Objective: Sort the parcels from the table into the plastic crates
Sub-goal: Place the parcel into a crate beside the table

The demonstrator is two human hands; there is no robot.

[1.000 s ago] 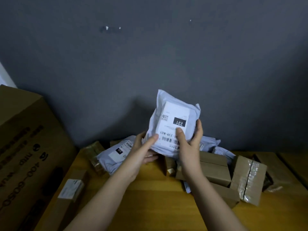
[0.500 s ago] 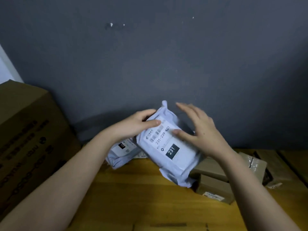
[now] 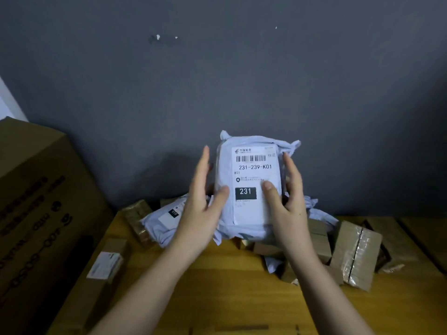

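I hold a white poly-bag parcel (image 3: 250,170) upright above the wooden table (image 3: 229,286), label facing me, printed 231-239-K01 with a black 231 box. My left hand (image 3: 200,209) grips its left edge, thumb on the front and fingers along the side. On the right edge, my right hand (image 3: 287,204) grips the same way, thumb resting on the label. No plastic crate is in view.
More parcels lie at the table's back: a white bag marked 010 (image 3: 164,221), small brown boxes (image 3: 316,238) and a taped box (image 3: 355,255). A long labelled box (image 3: 104,264) lies at the left edge beside a big carton (image 3: 36,201). A grey wall stands behind.
The parcel went from upside down, through a tilt low over the table, to upright with its label facing me. Both hands have shifted onto its side edges.
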